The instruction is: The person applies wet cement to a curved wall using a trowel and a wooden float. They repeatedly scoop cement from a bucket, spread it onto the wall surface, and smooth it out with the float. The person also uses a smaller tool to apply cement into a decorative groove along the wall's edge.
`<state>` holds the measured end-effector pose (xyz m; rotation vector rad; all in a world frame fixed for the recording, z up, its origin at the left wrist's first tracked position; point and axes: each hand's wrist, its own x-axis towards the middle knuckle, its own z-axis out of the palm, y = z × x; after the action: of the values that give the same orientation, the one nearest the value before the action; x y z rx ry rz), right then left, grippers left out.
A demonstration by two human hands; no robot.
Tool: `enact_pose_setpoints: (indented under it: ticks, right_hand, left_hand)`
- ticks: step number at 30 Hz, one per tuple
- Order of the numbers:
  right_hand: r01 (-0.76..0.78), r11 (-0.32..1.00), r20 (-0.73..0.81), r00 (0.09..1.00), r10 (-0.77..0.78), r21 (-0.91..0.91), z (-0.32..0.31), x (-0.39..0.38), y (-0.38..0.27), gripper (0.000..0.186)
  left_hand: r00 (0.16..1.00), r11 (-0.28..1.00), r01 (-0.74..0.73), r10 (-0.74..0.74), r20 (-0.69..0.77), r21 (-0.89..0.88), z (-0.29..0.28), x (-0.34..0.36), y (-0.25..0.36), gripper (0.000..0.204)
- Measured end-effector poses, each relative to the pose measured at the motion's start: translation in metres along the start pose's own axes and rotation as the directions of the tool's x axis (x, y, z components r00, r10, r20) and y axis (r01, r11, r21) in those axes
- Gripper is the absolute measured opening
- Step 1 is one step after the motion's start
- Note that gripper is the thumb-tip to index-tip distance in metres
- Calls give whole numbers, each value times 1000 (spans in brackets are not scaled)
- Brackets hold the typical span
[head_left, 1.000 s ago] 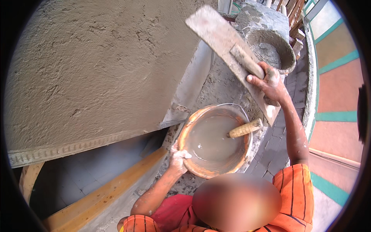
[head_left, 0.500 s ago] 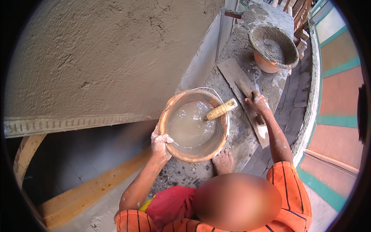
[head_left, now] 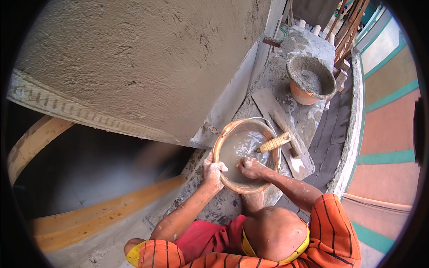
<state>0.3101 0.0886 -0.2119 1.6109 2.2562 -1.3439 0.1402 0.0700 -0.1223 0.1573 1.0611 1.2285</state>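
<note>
The step in hand looks like wetting or rinsing at the water bucket, the nearer of 2 orange buckets, which sits in front of the person, over the concrete ledge; whether its base rests there is hidden. The left hand grasps its rim, thumb over the edge. The right hand reaches inside with fingers curled at the surface of the cloudy grey water; I cannot tell whether they are clenched on something. Just beyond it, 1 ribbed yellow tool handle slants out of the bucket, its lower end out of sight. The plasterer's float lies beside the bucket, grip upward, with no hand on it. Farther along stands the mortar bucket. In my judgement, the next move calls for a firm left grip so the bucket does not tip, and for the right hand to lift out clear of the handle.
</note>
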Motion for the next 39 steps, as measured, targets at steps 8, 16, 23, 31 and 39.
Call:
enact_pose_setpoints:
  ticks: [8,16,23,31,39]
  right_hand:
    - [276,-146,-307,909,-282,950,-195,-29,-146,43]
    - [-61,951,-715,645,268,302,-161,-16,128,34]
    - [-349,922,-601,706,375,165,-87,-30,169,57]
    - [-195,830,-429,781,454,523,-142,37,142,44]
    - [531,726,-787,616,23,437,-316,108,-63,75]
  left_hand:
    - [999,996,29,-27,19,-79,-31,-2,-10,58]
    - [999,997,37,-36,15,-65,-31,-4,-2,65]
    - [994,998,62,-60,86,-19,-62,-5,7,67]
    - [979,975,150,-170,109,166,-122,5,33,76]
    - [952,933,283,-301,52,224,-175,-20,50,75]
